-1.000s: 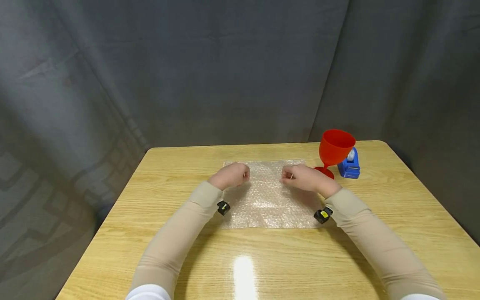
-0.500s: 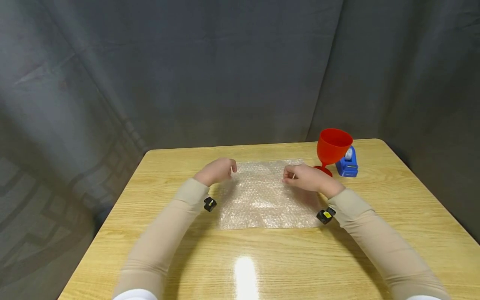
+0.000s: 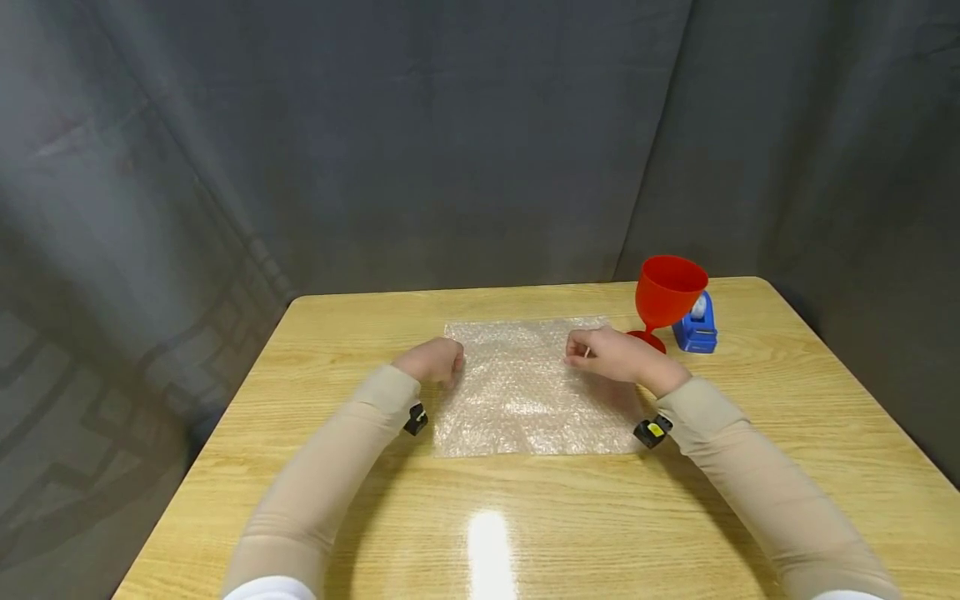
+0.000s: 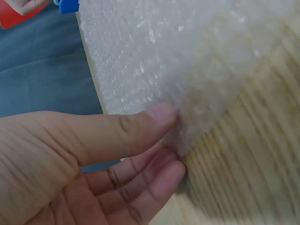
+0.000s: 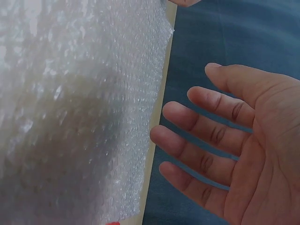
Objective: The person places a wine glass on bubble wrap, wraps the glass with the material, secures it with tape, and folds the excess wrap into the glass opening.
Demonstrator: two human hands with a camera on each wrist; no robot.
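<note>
A clear sheet of bubble wrap (image 3: 517, 392) lies flat on the wooden table. At its left edge is my left hand (image 3: 431, 360); in the left wrist view the thumb lies over a corner of the wrap, with the other fingers below, pinching it. My right hand (image 3: 611, 357) hovers above the right part of the sheet, fingers loosely bent and holding nothing. Its spread fingers (image 5: 180, 117) show bare in the right wrist view. A red goblet (image 3: 666, 293) stands upright just behind the right hand.
Beside and partly behind the goblet sits a blue tape dispenser (image 3: 697, 333) with a roll of tape. The wooden table (image 3: 570, 525) ends at the back against a dark grey curtain (image 3: 450, 150), which also hangs along both sides.
My left hand has moved left from above the bubble wrap to its left edge and come down a little, taking hold of the corner. The right hand has stayed nearly still.
</note>
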